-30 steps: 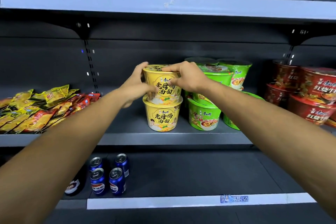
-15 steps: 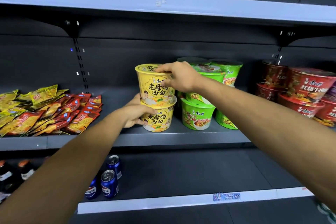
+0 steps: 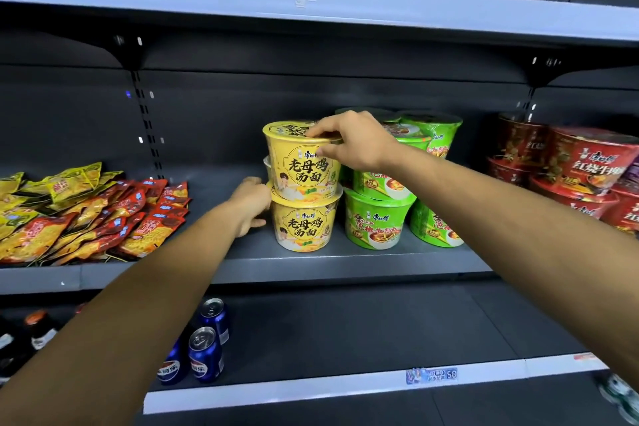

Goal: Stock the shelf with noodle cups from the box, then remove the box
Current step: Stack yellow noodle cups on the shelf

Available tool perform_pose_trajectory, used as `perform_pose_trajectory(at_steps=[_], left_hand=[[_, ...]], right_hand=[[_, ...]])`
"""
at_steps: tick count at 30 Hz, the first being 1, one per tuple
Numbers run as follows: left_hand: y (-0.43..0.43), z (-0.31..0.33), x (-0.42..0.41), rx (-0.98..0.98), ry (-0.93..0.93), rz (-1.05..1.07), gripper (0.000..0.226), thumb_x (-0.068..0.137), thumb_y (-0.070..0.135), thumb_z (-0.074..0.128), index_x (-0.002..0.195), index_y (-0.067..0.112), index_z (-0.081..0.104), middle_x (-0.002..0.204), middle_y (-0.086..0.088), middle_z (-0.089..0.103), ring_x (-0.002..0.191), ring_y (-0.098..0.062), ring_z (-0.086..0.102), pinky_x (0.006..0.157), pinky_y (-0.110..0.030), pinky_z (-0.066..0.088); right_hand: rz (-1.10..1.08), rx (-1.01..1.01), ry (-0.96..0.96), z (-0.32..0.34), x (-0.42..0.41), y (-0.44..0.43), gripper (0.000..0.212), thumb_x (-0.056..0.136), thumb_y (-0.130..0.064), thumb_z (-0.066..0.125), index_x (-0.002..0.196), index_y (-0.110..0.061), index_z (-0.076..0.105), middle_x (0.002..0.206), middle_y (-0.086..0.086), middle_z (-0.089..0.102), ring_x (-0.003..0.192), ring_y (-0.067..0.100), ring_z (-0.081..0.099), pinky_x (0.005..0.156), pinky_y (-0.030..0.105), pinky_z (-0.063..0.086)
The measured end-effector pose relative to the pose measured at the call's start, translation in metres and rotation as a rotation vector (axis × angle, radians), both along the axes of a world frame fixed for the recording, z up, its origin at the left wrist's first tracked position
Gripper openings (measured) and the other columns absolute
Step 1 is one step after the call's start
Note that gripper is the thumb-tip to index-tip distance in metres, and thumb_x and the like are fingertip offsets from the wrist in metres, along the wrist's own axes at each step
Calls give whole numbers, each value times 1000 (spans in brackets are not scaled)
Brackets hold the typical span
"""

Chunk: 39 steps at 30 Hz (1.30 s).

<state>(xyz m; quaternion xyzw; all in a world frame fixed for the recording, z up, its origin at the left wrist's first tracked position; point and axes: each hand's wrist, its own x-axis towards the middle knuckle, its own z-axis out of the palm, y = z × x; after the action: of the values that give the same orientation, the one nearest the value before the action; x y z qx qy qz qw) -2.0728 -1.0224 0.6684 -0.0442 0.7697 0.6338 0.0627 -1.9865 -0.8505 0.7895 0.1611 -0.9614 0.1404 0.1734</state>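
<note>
At nine o'clock snack packets (image 3: pixel 86 214), your left hand (image 3: pixel 250 204), grip curled round the lower yellow cup (image 3: pixel 304 225) on the shelf (image 3: pixel 345 264), upper yellow cup (image 3: pixel 304 166) stacked on it, your right hand (image 3: pixel 352 143), grip pinching its rim, green cups (image 3: pixel 377 218) at three o'clock.

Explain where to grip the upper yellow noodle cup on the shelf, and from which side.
Probably at the rim, from above and in front: the upper yellow cup stands upright and tapers downward, so its lid edge is widest. Green cups crowd its right; the front is free. The right hand pinches there; the left hand holds the lower yellow cup.
</note>
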Motion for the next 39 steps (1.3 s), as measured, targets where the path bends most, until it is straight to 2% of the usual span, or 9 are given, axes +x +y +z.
perform_pose_trajectory(at_steps=[4, 7, 9, 14, 26, 30, 33, 36, 39], left_hand=[[1, 1, -20, 173, -16, 130, 39, 98, 24, 38, 137, 24, 43, 138, -2, 49, 121, -23, 49, 87, -38, 46], [1, -6, -40, 311, -87, 73, 54, 93, 57, 40, 136, 26, 47, 137, -1, 53, 120, -21, 53, 102, -43, 42], [6, -11, -53, 383, -113, -25, 61, 89, 67, 36, 128, 25, 57, 124, -7, 64, 111, -26, 61, 102, -47, 44], [22, -16, -60, 536, -109, -205, 60, 94, 61, 33, 107, 16, 70, 110, -15, 70, 107, -34, 64, 101, -50, 44], [19, -17, -63, 518, -127, -212, 54, 95, 55, 36, 113, 15, 68, 111, -13, 70, 106, -32, 65, 102, -49, 44], [15, -12, -59, 418, -128, -230, 57, 93, 61, 35, 115, 19, 68, 110, -10, 71, 104, -29, 66, 99, -47, 46], [10, -1, -58, 370, -45, -162, 58, 91, 65, 35, 120, 24, 63, 113, -5, 70, 107, -24, 64, 100, -46, 46], [3, 17, -59, 381, 105, -28, 58, 92, 63, 37, 133, 25, 52, 133, 1, 58, 123, -17, 53, 108, -44, 36], [-3, 39, -56, 407, 226, -77, 58, 91, 62, 42, 135, 25, 49, 135, 3, 55, 125, -19, 50, 106, -43, 38]], right_hand=[[-18, 95, -2, 7, -2, 0, 33, 86, -25, 67, 119, -27, 65, 120, -6, 66, 112, 15, 58, 99, 33, 45], [-31, 186, 9, 12, -2, -2, 35, 86, -27, 66, 121, -27, 63, 121, -5, 65, 113, 17, 58, 97, 32, 45], [-42, 217, 20, 13, -3, -3, 37, 87, -28, 64, 124, -28, 61, 124, -6, 64, 115, 17, 57, 98, 31, 45], [-40, 204, -5, 11, -8, 2, 41, 86, -33, 66, 126, -24, 61, 128, -5, 62, 120, 17, 55, 101, 34, 44], [-50, 192, 3, 15, -6, -3, 35, 85, -31, 68, 119, -23, 67, 121, -2, 66, 118, 22, 55, 99, 37, 44], [-70, 158, 55, 12, -11, -5, 31, 87, -26, 67, 117, -19, 68, 121, -1, 67, 119, 23, 54, 99, 37, 43], [-112, 117, 103, 5, -19, -6, 28, 86, -24, 67, 112, -15, 70, 116, 4, 69, 115, 27, 56, 96, 37, 45], [-157, 62, 150, -1, -29, -8, 22, 86, -23, 66, 102, -9, 72, 106, 9, 71, 106, 31, 60, 90, 39, 48], [-140, -9, 161, 1, -34, -13, 23, 86, -21, 67, 107, -12, 73, 111, 4, 70, 110, 26, 60, 96, 36, 47]])
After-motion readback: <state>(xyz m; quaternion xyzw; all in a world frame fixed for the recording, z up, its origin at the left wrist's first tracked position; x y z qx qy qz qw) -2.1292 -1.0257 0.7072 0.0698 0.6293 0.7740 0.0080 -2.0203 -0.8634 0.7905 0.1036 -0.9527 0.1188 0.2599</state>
